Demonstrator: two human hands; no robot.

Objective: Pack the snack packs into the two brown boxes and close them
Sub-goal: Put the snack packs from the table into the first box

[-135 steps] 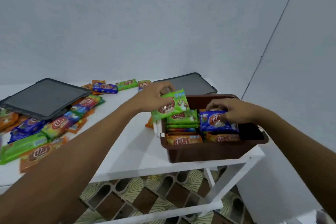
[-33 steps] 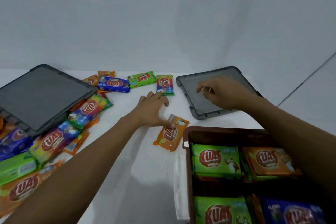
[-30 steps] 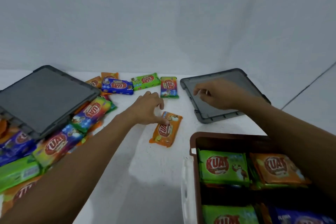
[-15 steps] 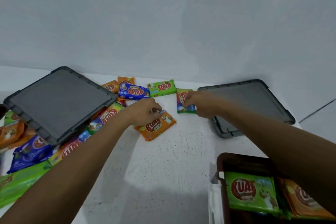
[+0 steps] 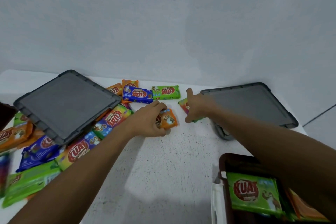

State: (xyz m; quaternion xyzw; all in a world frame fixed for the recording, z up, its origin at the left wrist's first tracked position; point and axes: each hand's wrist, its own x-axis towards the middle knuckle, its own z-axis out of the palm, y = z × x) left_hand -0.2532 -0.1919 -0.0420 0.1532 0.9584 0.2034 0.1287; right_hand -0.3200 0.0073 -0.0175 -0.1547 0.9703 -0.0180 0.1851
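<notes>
1. Curling round an orange snack pack, the left hand has fingers and thumb closed on the pack's left end. The pack lies on the white table, beyond the brown box and to its left.
2. The right hand lies over a rainbow-striped pack, beyond the brown box's left corner. Its forefinger is straight and points at the wall, and its thumb is down at the pack's near edge. The other fingers are hidden, so I cannot tell whether it grips the pack.
3. The brown box stands open at the near right. Inside, a green pack lies flat on top at the left, with an orange-wrapped pack at its right, partly under the right forearm.
4. A white latch sits on the box's left wall.
5. A grey lid lies flat straight beyond the box.
6. A second grey lid sits tilted on a heap of packs, far to the left of the box.
7. A blue pack and a green wall-side pack lie side by side, beyond the box and to its left.
</notes>
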